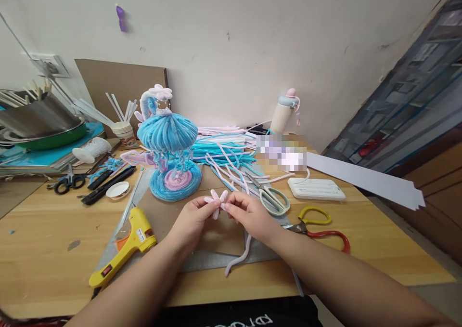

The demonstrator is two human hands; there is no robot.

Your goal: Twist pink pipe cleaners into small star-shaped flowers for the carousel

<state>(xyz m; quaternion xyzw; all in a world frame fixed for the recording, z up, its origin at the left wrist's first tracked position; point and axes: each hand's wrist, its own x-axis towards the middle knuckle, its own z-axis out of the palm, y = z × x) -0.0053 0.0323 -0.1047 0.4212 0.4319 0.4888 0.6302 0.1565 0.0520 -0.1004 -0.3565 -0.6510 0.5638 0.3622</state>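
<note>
My left hand and my right hand meet above the middle of the wooden table. Both pinch a small pale pink pipe-cleaner flower between their fingertips. A loose pink pipe cleaner lies curled on the grey mat under my right wrist. Just behind the hands stands a blue and pink pipe-cleaner figure on a round coiled base.
A yellow glue gun lies to the left. Pale green scissors and red-and-yellow scissors lie to the right. A heap of blue, white and pink pipe cleaners, a white box, a bottle and black scissors sit further back.
</note>
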